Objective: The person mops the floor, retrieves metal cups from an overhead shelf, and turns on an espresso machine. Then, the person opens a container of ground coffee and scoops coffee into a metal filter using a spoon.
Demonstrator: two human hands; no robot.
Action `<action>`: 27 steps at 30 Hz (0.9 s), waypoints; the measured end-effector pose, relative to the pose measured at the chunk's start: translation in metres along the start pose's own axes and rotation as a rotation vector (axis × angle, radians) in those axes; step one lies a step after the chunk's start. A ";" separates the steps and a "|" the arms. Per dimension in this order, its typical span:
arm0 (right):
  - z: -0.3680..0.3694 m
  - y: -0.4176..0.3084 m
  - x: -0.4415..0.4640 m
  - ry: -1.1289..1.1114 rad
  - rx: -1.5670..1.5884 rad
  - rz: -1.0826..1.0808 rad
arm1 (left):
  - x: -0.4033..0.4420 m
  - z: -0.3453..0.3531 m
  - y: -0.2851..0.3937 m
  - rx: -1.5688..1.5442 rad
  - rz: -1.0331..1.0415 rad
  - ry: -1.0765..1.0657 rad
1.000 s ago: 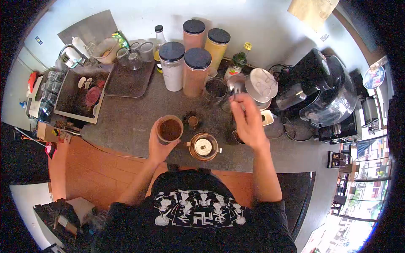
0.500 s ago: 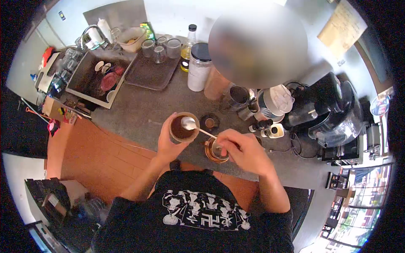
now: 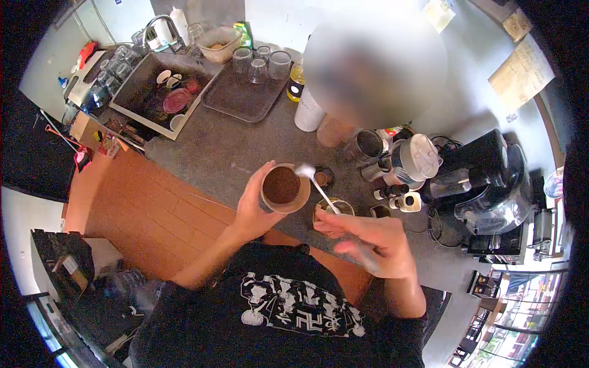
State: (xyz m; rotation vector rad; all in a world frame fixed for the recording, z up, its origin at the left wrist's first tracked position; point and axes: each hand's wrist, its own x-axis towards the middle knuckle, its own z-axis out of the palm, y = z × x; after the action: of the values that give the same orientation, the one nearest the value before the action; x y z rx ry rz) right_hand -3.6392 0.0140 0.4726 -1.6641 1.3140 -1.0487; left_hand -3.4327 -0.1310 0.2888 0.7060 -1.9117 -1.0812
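My left hand [image 3: 250, 211] is wrapped around a cup [image 3: 300, 197] with dark brown contents, its mouth facing up toward me. In my right hand [image 3: 380, 242] a long-handled metal spoon [image 3: 305, 171] is pinched, its bowl just past the cup's right rim. What the spoon carries, if anything, I cannot make out. Under my right fingers sits a second round cup [image 3: 345, 205], partly hidden by the hand. A small dark round piece [image 3: 323, 178] stands on the counter between the two cups.
A sink [image 3: 141, 122] with dishes lies far left, beside a dark tray [image 3: 230, 110] with several upturned glasses [image 3: 258, 72]. Metal pitchers [image 3: 367, 146], small bottles [image 3: 392, 192] and a black appliance [image 3: 475, 178] stand on the right. A blurred patch hides part of the back.
The spoon has come out from over the cup to its right rim. My right hand has moved right and toward me, its fingers opening out somewhat. The view has shifted.
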 end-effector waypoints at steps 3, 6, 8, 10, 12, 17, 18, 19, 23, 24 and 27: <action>0.002 0.002 -0.005 0.098 -0.012 -0.080 | 0.001 -0.004 0.010 0.005 -0.013 -0.040; 0.006 -0.005 0.000 0.125 -0.307 -0.196 | 0.004 -0.005 0.021 -0.070 -0.001 -0.015; 0.016 0.004 0.004 0.186 -0.384 -0.251 | 0.005 -0.005 0.026 0.009 0.045 -0.022; 0.020 0.019 0.002 0.221 -0.448 -0.311 | 0.006 -0.006 0.030 0.054 0.075 -0.035; 0.023 0.035 -0.001 0.231 -0.496 -0.376 | 0.006 -0.006 0.033 0.066 0.085 -0.054; 0.025 0.041 -0.006 0.248 -0.586 -0.379 | 0.006 -0.003 0.028 0.059 0.156 -0.041; 0.027 0.041 -0.008 0.261 -0.586 -0.362 | 0.007 -0.002 0.030 0.045 0.159 -0.035; 0.028 0.042 -0.010 0.280 -0.579 -0.344 | 0.008 -0.004 0.032 0.070 0.170 -0.036; 0.034 0.047 -0.020 0.367 -0.483 -0.256 | 0.012 -0.007 0.039 0.161 0.217 -0.033; 0.037 0.049 -0.023 0.391 -0.443 -0.230 | 0.013 -0.006 0.039 0.179 0.230 -0.030; 0.049 0.059 -0.031 0.499 -0.239 -0.119 | 0.017 -0.008 0.041 0.278 0.345 -0.018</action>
State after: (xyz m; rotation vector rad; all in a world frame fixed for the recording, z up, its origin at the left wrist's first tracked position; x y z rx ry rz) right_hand -3.6191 0.0373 0.3954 -1.7356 1.7289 -1.4940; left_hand -3.4374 -0.1277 0.3337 0.4886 -2.1262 -0.6172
